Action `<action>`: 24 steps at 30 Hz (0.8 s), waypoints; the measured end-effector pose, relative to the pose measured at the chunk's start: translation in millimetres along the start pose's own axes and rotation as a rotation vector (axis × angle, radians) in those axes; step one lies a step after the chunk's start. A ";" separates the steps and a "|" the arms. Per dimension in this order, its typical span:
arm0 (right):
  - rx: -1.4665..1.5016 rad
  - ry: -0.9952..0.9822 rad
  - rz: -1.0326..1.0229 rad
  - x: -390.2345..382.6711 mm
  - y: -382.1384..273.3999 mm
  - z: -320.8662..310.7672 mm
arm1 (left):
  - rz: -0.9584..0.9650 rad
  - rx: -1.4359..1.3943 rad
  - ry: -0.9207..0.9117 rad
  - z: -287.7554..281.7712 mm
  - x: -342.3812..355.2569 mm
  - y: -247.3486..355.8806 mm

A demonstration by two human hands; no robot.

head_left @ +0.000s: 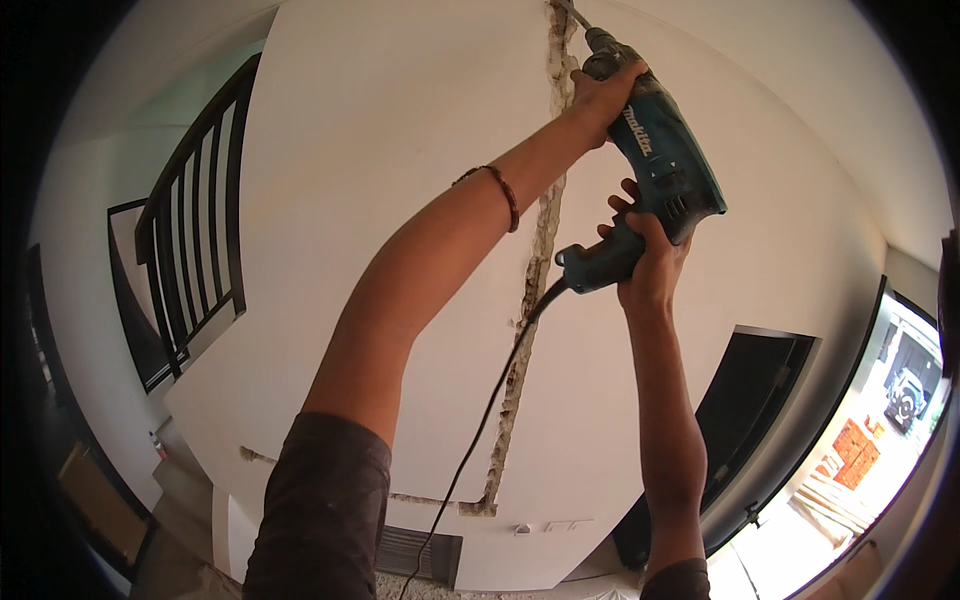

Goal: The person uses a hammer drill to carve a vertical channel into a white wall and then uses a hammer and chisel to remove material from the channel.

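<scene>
A teal and black rotary hammer drill point(660, 145) is raised high against the white wall point(400, 130). My left hand point(608, 98) wraps round its front part, just behind the chuck. My right hand point(655, 250) grips the rear handle, its fingers curled round it. The bit point(572, 12) points up and left, at the top of a rough channel point(543, 240) cut down the wall; whether its tip touches the wall is out of view. From the handle a black power cord point(487, 410) hangs down past my left arm.
Near the bottom the channel bends left. A dark stair railing point(200, 200) stands at the left, with steps point(185, 490) below. A dark door point(755, 400) and a bright doorway point(850, 450) are at the right. Low on the wall sit a grille point(425, 553) and a small outlet point(522, 529).
</scene>
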State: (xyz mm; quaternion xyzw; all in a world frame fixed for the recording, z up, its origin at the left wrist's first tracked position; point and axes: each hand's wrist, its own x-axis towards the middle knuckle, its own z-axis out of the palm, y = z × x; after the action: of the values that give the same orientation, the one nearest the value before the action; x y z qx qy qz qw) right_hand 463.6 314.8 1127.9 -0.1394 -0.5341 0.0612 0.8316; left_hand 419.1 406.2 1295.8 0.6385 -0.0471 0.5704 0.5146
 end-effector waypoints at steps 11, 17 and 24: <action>0.412 0.038 0.106 31.1 44.7 -0.6 | 0.045 0.174 -0.004 -4.7 49.0 -14.6; 0.509 0.005 0.139 52.3 62.6 -9.6 | 0.095 0.321 0.085 4.8 60.0 -16.5; 0.598 0.039 0.164 59.5 85.7 -8.2 | 0.087 0.519 0.156 6.7 60.9 -21.0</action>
State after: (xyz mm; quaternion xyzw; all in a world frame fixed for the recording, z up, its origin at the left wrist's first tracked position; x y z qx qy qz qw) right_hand 500.1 410.1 1151.0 0.0676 -0.4634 0.2796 0.8382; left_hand 458.2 443.3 1331.6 0.7006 0.1131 0.6324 0.3107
